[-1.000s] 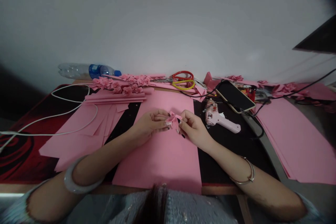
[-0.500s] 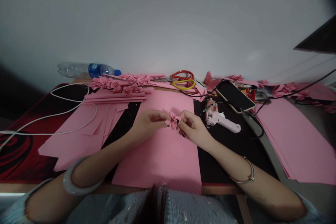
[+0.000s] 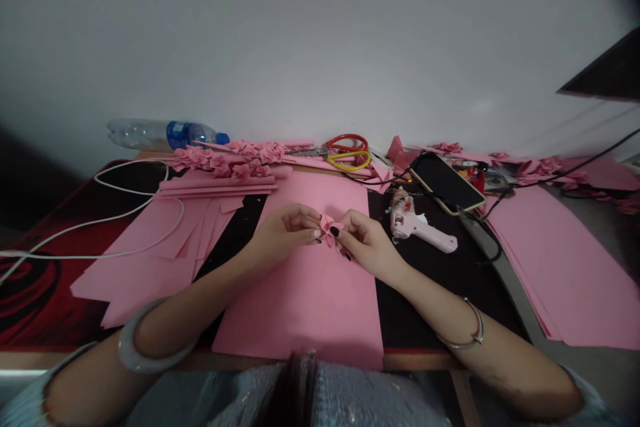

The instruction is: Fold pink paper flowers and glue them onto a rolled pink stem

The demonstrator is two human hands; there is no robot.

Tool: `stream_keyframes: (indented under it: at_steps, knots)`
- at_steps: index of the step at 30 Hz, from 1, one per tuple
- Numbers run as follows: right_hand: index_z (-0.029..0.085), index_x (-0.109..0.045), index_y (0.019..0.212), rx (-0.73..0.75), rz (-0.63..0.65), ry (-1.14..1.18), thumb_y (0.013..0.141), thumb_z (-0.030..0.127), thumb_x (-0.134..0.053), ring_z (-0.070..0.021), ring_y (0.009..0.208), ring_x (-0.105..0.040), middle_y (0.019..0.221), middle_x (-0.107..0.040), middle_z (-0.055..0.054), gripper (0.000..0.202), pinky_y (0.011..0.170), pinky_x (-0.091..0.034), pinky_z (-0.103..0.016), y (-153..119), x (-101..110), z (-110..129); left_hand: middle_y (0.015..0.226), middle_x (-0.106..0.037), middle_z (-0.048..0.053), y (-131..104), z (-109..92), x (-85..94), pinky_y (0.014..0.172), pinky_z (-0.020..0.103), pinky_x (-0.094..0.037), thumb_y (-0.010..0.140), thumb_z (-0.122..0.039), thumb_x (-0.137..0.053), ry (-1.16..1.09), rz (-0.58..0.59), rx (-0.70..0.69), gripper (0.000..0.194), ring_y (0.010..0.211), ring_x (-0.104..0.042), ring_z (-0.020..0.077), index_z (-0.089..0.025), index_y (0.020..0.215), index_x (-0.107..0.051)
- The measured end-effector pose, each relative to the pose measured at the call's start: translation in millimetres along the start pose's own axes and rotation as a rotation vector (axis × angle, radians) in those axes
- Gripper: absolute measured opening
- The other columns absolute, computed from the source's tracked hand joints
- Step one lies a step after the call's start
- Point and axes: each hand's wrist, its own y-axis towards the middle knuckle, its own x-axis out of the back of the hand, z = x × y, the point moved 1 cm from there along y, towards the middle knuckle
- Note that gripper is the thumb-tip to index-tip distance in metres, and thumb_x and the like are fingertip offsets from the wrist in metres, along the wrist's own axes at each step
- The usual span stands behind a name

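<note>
Left hand (image 3: pixel 283 235), right hand (image 3: pixel 374 247) pinch flower (image 3: pixel 329 228) over sheet (image 3: pixel 310 300), inside edges.

Holds a small pink paper flower (image 3: pixel 327 221) in the fingers of the left hand (image 3: pixel 280 238) and the right hand (image 3: pixel 374 248), above a pink sheet (image 3: pixel 310 307) on the bench (image 3: pixel 420 361), left of a white glue gun (image 3: pixel 425 230) and a phone (image 3: pixel 447 182), nearer than the scissors (image 3: pixel 349 167) and clustered blossoms (image 3: pixel 215 161).

Scissors (image 3: pixel 349 151) lie behind the middle paper sheet (image 3: pixel 305 300); glue gun (image 3: pixel 423 225) right of it, phone (image 3: pixel 447 182) behind the gun
</note>
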Motion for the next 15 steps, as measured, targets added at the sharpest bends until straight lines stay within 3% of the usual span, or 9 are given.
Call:
stream_keyframes:
  at_steps: [5,10,15]
  knots:
    - [0.019,-0.048,0.075,0.009,-0.017,-0.017,0.089,0.036,-0.051,-0.0077,0.045,-0.045,0.057,-0.054,0.003,0.022,0.045,-0.034,-0.02,-0.1,-0.7,-1.1,0.076,-0.07,0.004,-1.0,-1.6,-0.7,0.067,0.026,-0.05,0.065,-0.02,-0.076,0.014,-0.044,0.016,0.022,0.068,-0.064,0.0132,-0.014,0.083,-0.065]
    - [0.019,-0.049,0.074,0.032,-0.045,-0.131,0.089,0.033,-0.05,-0.0086,0.046,-0.045,0.057,-0.055,0.002,0.021,0.044,-0.034,-0.021,-1.2,-0.7,0.3,0.078,-0.071,0.005,-2.0,1.1,-2.6,0.071,0.028,-0.051,0.067,-0.017,-0.073,0.085,-0.06,-0.092,0.02,0.074,-0.066,0.0159,-0.013,0.084,-0.064]
    - [0.019,-0.049,0.069,0.086,-0.104,-0.295,0.087,0.029,-0.051,-0.0096,0.046,-0.046,0.056,-0.055,0.001,0.02,0.045,-0.034,-0.022,-3.5,-1.6,3.6,0.086,-0.07,0.004,-3.7,7.3,-4.1,0.078,0.028,-0.051,0.073,-0.014,-0.066,0.219,-0.097,-0.188,0.025,0.082,-0.066,0.0162,-0.016,0.098,-0.063]
